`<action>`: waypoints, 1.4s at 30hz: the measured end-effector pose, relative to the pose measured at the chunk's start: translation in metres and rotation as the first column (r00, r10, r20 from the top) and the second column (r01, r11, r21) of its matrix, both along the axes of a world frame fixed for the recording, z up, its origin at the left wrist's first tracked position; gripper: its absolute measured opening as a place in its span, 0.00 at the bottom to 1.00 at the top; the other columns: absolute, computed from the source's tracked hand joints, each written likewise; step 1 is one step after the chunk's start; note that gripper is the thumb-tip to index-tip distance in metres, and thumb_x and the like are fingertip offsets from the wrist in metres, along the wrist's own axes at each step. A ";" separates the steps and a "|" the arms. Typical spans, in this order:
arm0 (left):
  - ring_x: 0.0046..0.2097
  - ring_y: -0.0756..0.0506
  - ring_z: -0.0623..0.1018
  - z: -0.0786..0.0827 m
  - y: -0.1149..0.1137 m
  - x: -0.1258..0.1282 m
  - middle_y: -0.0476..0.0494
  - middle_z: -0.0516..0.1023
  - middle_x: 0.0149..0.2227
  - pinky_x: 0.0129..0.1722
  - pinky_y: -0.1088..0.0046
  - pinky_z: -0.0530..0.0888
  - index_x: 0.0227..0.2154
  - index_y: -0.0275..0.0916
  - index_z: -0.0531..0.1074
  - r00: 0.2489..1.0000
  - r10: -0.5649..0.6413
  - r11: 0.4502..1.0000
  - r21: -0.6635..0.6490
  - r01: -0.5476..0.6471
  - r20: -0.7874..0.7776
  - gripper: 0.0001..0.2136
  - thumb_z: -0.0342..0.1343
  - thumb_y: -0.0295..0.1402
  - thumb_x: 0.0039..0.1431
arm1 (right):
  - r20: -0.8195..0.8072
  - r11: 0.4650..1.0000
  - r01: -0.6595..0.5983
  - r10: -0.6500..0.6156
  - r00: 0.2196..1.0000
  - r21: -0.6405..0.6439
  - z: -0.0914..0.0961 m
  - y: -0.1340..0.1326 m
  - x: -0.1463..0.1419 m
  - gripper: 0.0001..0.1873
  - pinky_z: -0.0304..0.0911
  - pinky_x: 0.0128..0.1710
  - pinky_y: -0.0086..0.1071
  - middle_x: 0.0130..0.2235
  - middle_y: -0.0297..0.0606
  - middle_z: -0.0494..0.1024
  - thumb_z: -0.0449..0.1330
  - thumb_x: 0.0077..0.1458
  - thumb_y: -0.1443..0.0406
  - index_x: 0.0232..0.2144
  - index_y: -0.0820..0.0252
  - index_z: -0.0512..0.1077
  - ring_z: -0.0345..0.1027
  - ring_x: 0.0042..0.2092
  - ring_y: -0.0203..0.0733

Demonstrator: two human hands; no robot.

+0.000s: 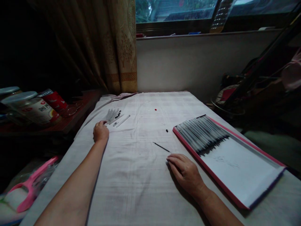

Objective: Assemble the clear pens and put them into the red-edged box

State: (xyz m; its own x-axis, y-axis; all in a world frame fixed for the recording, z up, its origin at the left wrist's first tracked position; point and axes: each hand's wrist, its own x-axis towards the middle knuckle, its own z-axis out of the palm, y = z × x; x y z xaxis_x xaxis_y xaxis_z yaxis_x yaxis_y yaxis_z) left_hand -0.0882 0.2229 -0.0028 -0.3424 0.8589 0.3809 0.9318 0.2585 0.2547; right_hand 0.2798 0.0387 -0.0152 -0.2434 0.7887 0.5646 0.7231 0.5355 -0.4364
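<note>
My right hand (184,171) is closed on the end of a dark pen refill (161,147), whose thin tip points away to the left, low over the cloth. At the far left, my left hand (100,131) has its fingers curled together at the near end of a pile of clear pen barrels (112,115). What those fingers grip is hidden. Black caps (118,115) lie by the pile, and one separate clear pen barrel (123,121) rests to its right. On the right, a red-edged box lid (185,146) holds a row of many pen refills (202,133).
A white cloth (138,175) covers the table. On it lie a small black piece (166,130) and a small red piece (155,109). Jars (33,108) stand on a side table at left. Pink scissors-like handles (30,185) show low left. A curtain (113,47) hangs behind.
</note>
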 end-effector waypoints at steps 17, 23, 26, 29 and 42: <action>0.47 0.36 0.75 -0.004 0.000 0.003 0.37 0.79 0.42 0.49 0.59 0.70 0.41 0.40 0.74 0.995 -0.058 0.998 -0.002 0.058 0.082 0.11 0.53 0.34 0.57 | -0.045 0.998 0.062 -0.062 0.997 0.003 -0.006 0.003 0.003 0.10 0.71 0.42 0.38 0.39 0.42 0.81 0.55 0.60 0.68 0.38 0.58 0.76 0.75 0.41 0.44; 0.42 0.40 0.78 -0.001 -0.004 0.002 0.40 0.80 0.38 0.44 0.64 0.73 0.41 0.40 0.72 0.977 -0.021 0.995 0.102 -0.001 0.214 0.10 0.54 0.32 0.55 | 0.038 0.965 0.252 -0.255 0.966 0.067 -0.012 0.009 0.003 0.14 0.68 0.46 0.43 0.44 0.46 0.78 0.54 0.60 0.66 0.47 0.59 0.73 0.72 0.46 0.48; 0.41 0.42 0.78 0.006 -0.013 -0.002 0.38 0.78 0.40 0.42 0.65 0.74 0.46 0.37 0.68 0.955 0.035 0.975 0.202 -0.098 0.296 0.13 0.49 0.30 0.58 | 0.142 0.931 0.362 -0.366 0.920 0.053 -0.016 0.012 0.002 0.16 0.65 0.45 0.45 0.46 0.49 0.77 0.55 0.59 0.64 0.48 0.62 0.72 0.69 0.47 0.52; 0.44 0.45 0.78 0.016 -0.035 -0.009 0.35 0.76 0.45 0.44 0.69 0.75 0.50 0.34 0.63 0.940 0.037 0.941 0.304 -0.147 0.338 0.16 0.46 0.30 0.60 | 0.235 0.919 0.393 -0.385 0.892 0.013 -0.017 0.014 0.002 0.15 0.63 0.43 0.44 0.46 0.49 0.76 0.57 0.58 0.64 0.46 0.62 0.73 0.68 0.46 0.53; 0.43 0.43 0.79 0.013 -0.129 0.032 0.42 0.80 0.40 0.48 0.64 0.74 0.47 0.42 0.71 0.763 -0.647 0.734 0.285 0.617 0.015 0.13 0.52 0.39 0.62 | 0.313 0.898 0.429 -0.382 0.870 -0.096 0.001 0.019 -0.007 0.05 0.58 0.39 0.38 0.40 0.43 0.76 0.58 0.59 0.65 0.35 0.57 0.75 0.65 0.43 0.49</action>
State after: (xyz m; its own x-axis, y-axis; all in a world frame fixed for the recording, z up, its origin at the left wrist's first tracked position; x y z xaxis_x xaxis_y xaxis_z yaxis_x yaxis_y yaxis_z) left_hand -0.0559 0.0934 0.0107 0.1944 0.7725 0.6046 0.8204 -0.4659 0.3315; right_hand 0.2731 0.0577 -0.0139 -0.0111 0.9241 0.3819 0.9652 0.1097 -0.2375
